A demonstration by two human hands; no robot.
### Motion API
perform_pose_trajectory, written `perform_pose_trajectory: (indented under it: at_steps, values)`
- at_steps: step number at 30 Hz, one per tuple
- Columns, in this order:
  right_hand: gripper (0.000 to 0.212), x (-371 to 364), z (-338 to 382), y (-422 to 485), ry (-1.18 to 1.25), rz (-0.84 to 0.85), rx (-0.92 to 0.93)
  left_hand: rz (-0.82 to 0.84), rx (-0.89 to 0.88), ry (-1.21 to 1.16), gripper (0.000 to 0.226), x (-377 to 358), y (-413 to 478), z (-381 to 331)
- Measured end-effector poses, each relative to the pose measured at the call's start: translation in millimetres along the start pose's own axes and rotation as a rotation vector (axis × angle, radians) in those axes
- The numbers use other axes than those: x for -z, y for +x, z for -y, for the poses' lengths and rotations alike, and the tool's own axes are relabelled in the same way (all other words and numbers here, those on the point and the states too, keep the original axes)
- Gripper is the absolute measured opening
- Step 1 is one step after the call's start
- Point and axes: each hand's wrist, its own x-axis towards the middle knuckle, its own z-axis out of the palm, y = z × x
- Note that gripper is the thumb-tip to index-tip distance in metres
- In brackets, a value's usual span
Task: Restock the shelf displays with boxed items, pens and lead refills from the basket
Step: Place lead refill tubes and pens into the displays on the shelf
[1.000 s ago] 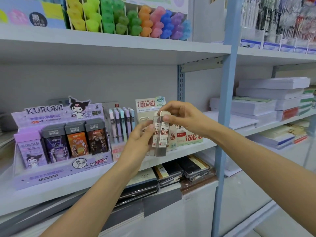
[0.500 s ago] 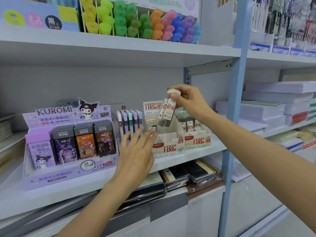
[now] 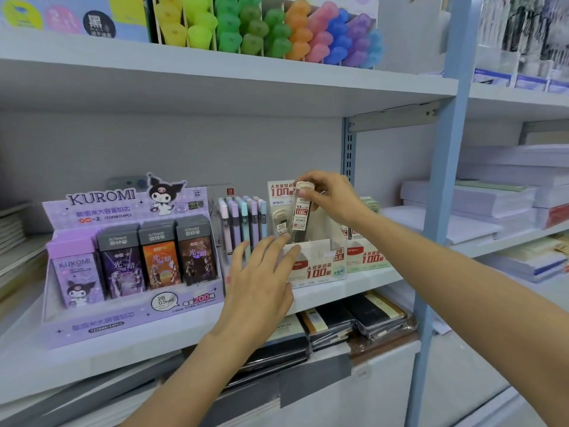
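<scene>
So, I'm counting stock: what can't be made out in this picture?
Head view:
Tube count inside the white display box: its front wall and the left hand hide it.
Print on the lead refill tube that the right hand pinches: too small.
Hanging packs: blurred, cut by the edge.

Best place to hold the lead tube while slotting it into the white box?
Pinch the cap from above, as the right hand does: the tube stands nearly upright and its lower end sits at the box opening, beside another tube.

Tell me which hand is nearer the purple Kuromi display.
Left. The left hand hovers just right of the Kuromi display; the right hand is farther right, pinching a lead refill case.
</scene>
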Motion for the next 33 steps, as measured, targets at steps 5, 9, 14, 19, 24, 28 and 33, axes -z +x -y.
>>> perform_pose_trajectory:
  at_steps: [5, 9, 14, 19, 24, 28, 33]
  values:
    - [0.014, 11, 5, 4, 0.18, 0.036, 0.041, -0.028, -0.008, 0.003, 0.058, -3, -1, 3]
    - [0.016, 3, 10, 3, 0.121, 0.12, 0.077, -0.027, 0.002, 0.015, 0.059, -3, -1, 2]
    - [0.021, -14, 5, -6, 0.063, 0.094, 0.062, -0.028, 0.01, 0.03, 0.059, -3, -2, 1]
    - [0.024, -19, 11, -1, 0.044, 0.164, 0.051, -0.033, 0.008, 0.029, 0.062, -3, -4, 2]
    - [0.024, -21, 9, 1, 0.021, 0.134, -0.003, -0.014, 0.011, 0.05, 0.064, -3, -3, 3]
    - [0.023, -34, 7, -10, -0.173, 0.044, 0.079, -0.01, 0.016, 0.054, 0.066, -6, -2, 1]
    - [0.037, -30, 9, -20, -0.305, 0.129, 0.119, 0.026, 0.007, 0.073, 0.066, -7, -2, 1]
